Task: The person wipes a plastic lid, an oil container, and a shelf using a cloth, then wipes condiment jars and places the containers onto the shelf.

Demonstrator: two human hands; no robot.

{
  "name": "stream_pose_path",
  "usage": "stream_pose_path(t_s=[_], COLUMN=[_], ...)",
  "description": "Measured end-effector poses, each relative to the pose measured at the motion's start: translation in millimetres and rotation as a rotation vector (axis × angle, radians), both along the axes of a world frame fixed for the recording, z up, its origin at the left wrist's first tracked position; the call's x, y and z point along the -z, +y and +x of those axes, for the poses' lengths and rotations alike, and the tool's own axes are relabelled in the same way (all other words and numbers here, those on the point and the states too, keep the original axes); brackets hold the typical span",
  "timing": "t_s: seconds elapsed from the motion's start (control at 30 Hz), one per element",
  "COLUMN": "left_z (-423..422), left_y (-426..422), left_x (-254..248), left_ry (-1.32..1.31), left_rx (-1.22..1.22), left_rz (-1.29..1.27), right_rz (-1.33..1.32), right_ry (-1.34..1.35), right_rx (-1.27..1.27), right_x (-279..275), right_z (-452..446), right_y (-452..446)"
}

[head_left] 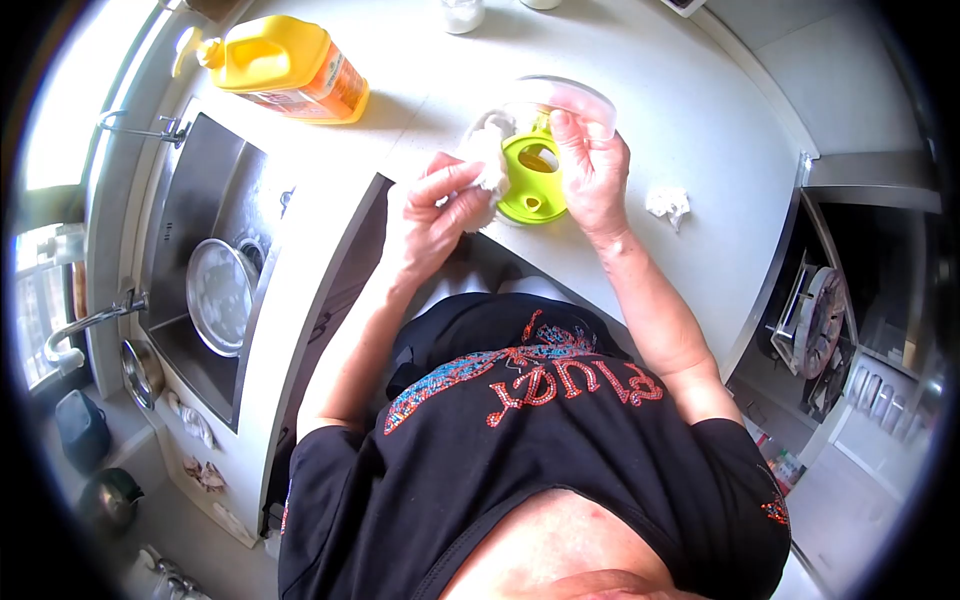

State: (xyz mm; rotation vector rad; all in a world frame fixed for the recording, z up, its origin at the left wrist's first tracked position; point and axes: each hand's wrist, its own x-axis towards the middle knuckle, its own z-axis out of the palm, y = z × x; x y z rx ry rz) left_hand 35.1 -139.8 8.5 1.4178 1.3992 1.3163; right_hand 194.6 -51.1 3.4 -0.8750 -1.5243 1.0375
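While the left hand (428, 215) pinches a crumpled white wad (489, 152), thumb and fingers closed on it, the right hand (597, 182) grips a clear plastic piece (578, 97), thumb on the near side, fingers partly hidden. Wad looks like tissue or thin cloth; cannot tell which.

Green lid (517, 188) between the two hands, near edge of the white surface (730, 120); larger opening toward the far side, small hole nearer the body. Wad overlaps its left side. Clear piece curves beyond it, raised at an angle; whether the two are joined, cannot tell.

Further out, right of the right hand: crumpled white scrap (668, 205) lying on the surface. Up and left: yellow jug (270, 60), pump top, orange label, upright. Far edge of view: a small clear jar (462, 14), partly cut off.

Left side: dark sink (200, 185) set into the counter; round metal pan or lid (220, 297) tilted inside. Faucet (95, 318) reaches across its outer rim. Lower right: open cabinet (880, 270), with a pale round item (824, 310) on a rack, details blurred.
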Motion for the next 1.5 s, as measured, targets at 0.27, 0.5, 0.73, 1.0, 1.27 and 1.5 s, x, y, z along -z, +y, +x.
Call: stream_pose_path(t_s=[0.27, 0.5, 0.73, 1.0, 1.27, 1.5], left_z=[9.8, 15.5, 21.3, 30.4, 28.7, 41.9], left_y=[-28.0, -28.2, -31.7, -24.0, 13.5, 18.7], left_x=[11.5, 28.9, 32.9, 39.8, 43.7, 53.0], left_ry=[-0.029, -0.230, -0.329, -0.495, -0.335, 0.209], left_rx=[-0.010, -0.057, -0.114, -0.200, -0.256, -0.376], left_rz=[-0.010, -0.113, -0.167, -0.145, -0.025, 0.335], right_rz=[-0.040, 0.100, 0.122, 0.131, -0.312, -0.480], right_ry=[-0.088, -0.486, -0.517, -0.772, -0.871, -0.494], right_rx=[-0.360, -0.724, -0.741, -0.725, -0.686, -0.514], right_x=[-13.0, -59.2, -60.5, -46.7, -51.5, -24.8], right_z=[17.4, 53.5, 56.5, 35.0, 63.1, 84.6], right_y=[14.6, 22.2, 30.0, 66.6, 64.1, 25.3])
